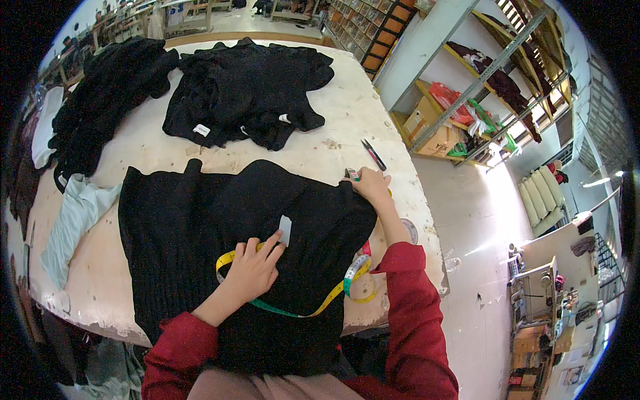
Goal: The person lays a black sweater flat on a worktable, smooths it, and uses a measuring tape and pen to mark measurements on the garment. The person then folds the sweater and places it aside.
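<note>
A black garment lies spread on the worktop. On the garment's middle, the left hand rests with its grip apart, a fingertip touching a pale tag. The right hand is at the garment's upper right corner; I cannot tell whether its grip is closed. A tape measure runs across the garment.

Black garment: matt knitted cloth, partly ribbed
Measuring tape: smooth, plastic-looking
Pale cloth: thin, creased fabric
Counter: wood-like, worn, chipped
Red bag: glossy plastic film
Carton: matt cardboard
</note>
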`<state>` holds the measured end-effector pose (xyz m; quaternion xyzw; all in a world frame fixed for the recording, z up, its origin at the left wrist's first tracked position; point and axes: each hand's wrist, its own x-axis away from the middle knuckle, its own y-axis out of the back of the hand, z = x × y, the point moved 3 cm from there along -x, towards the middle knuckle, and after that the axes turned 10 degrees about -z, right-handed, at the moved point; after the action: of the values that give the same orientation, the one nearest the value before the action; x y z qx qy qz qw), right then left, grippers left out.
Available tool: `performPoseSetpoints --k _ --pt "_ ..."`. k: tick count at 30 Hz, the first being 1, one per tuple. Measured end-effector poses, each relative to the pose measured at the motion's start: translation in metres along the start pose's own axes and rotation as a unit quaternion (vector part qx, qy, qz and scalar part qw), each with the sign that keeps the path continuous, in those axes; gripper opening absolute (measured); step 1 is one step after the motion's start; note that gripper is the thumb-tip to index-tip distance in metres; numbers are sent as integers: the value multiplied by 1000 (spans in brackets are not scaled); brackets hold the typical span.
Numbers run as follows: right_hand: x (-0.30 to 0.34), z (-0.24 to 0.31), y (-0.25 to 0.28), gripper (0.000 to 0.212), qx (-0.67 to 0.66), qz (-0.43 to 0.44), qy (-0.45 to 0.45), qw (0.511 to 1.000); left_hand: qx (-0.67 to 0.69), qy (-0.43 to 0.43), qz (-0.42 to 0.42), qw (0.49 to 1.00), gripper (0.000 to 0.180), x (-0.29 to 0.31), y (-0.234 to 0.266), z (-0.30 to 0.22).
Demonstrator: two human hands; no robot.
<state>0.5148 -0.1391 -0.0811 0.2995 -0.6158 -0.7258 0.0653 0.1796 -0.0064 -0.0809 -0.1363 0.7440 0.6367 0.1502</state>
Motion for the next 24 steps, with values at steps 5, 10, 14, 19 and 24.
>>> performPoseSetpoints --k 5,10,14,19,24 --pt "6 18 3 44 46 -126 80 988 8 4 -12 1000 48 0 2 1" --pt "-2 17 7 35 48 -36 76 995 8 3 -18 1000 48 1 -1 2" --pt "-8 -11 47 31 -122 -134 -121 976 15 5 -10 1000 48 0 0 1" --pt "2 -28 70 25 -353 -179 -158 905 14 7 -8 1000 49 0 -2 2" --pt "4 -26 77 24 -309 -237 -95 916 25 7 -3 1000 50 -2 -1 1"
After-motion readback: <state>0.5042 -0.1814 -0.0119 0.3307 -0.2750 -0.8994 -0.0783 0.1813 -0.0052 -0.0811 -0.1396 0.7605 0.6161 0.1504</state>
